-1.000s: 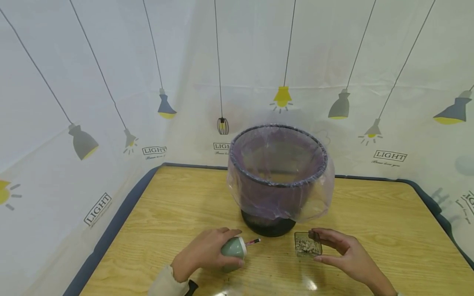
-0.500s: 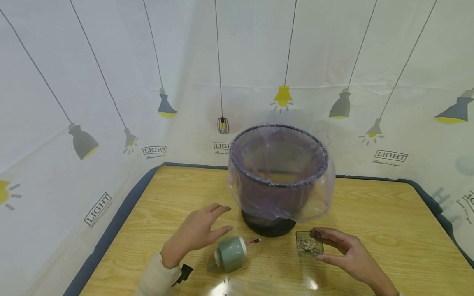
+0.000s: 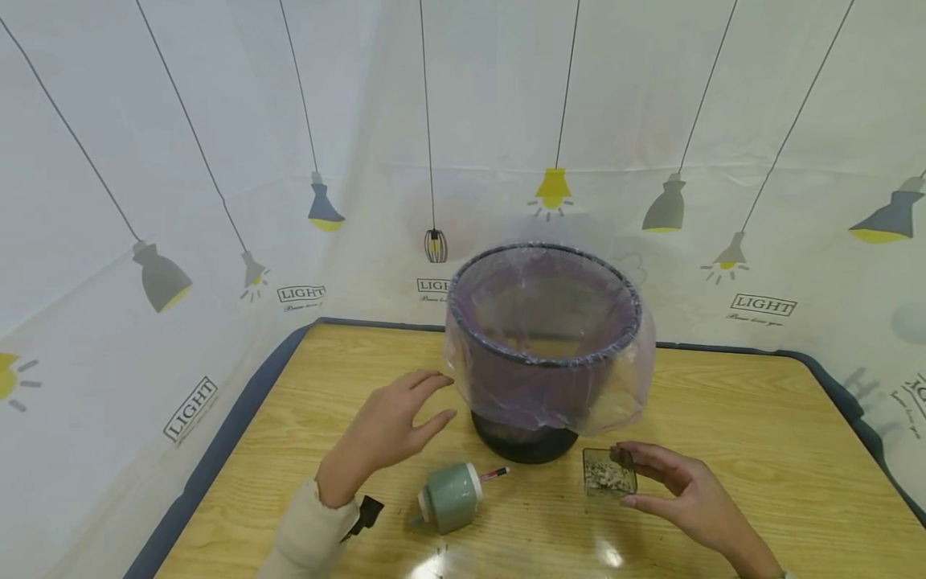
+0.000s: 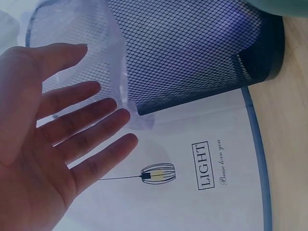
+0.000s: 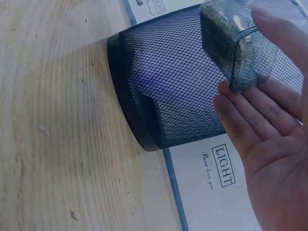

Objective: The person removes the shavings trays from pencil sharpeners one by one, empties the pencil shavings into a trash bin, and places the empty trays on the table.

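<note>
My right hand (image 3: 694,490) pinches a small clear plastic box (image 3: 608,473) between thumb and fingers. Pencil shavings (image 3: 606,470) lie inside it; the right wrist view shows the box (image 5: 230,45) from the side, tilted, in front of the bin. My left hand (image 3: 383,426) hovers left of the bin with its fingers extended and apart, holding nothing. Below it on the table lies a green pencil sharpener (image 3: 452,497) with a white end, on its side. A pencil (image 3: 495,474) sticks out of that end to the right.
Behind the hands stands a black mesh bin (image 3: 524,444) lined with a translucent purple bag (image 3: 550,394) folded over its rim. Small dark specks dot the wooden table (image 3: 347,362). White sheeting with printed lamps (image 3: 506,96) rises around the table's back and sides.
My left hand has let go of the pencil sharpener and moved up and away toward the bin. The right hand has shifted the box slightly to the right.
</note>
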`<state>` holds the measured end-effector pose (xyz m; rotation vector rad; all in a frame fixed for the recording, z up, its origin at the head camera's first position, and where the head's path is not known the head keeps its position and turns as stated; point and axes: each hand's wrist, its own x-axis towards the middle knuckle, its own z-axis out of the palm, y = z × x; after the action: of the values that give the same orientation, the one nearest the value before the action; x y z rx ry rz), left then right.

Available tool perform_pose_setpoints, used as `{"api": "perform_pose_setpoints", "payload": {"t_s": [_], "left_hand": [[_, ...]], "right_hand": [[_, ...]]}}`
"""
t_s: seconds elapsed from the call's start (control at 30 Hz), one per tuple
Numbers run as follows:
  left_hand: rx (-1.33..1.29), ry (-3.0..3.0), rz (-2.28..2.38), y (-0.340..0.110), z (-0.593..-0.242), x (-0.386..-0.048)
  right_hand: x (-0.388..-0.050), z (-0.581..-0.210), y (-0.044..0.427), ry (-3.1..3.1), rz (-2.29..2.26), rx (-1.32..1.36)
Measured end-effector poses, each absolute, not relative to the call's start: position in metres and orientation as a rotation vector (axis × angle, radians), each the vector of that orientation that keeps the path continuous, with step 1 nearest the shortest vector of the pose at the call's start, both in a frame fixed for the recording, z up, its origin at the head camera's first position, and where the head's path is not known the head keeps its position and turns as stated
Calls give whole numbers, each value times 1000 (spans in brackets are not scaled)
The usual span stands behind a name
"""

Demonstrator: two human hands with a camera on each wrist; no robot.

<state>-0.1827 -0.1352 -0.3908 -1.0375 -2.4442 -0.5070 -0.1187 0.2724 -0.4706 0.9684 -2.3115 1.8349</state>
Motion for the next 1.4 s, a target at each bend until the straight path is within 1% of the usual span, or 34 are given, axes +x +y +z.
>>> {"api": "perform_pose_setpoints", "payload": {"t_s": [0.1, 0.4, 0.87, 1.1, 1.4], "left_hand": [[-1039, -2412, -506, -134, -386, -185], [-1056, -2320, -498, -131, -371, -189], [-954, -2182, -575, -124, -351, -193], [-954, -2106, -625, -117, -340, -193], [-972, -2036, -701, -108, -328, -193]], "right_hand": [[-119, -471, 273, -2303, 1828, 977], [-118, -468, 275, -2374, 1764, 881], [-119, -468, 277, -2344, 1784, 906], [-119, -469, 278, -2336, 1789, 921], [-117, -469, 280, -2386, 1767, 855]]}}
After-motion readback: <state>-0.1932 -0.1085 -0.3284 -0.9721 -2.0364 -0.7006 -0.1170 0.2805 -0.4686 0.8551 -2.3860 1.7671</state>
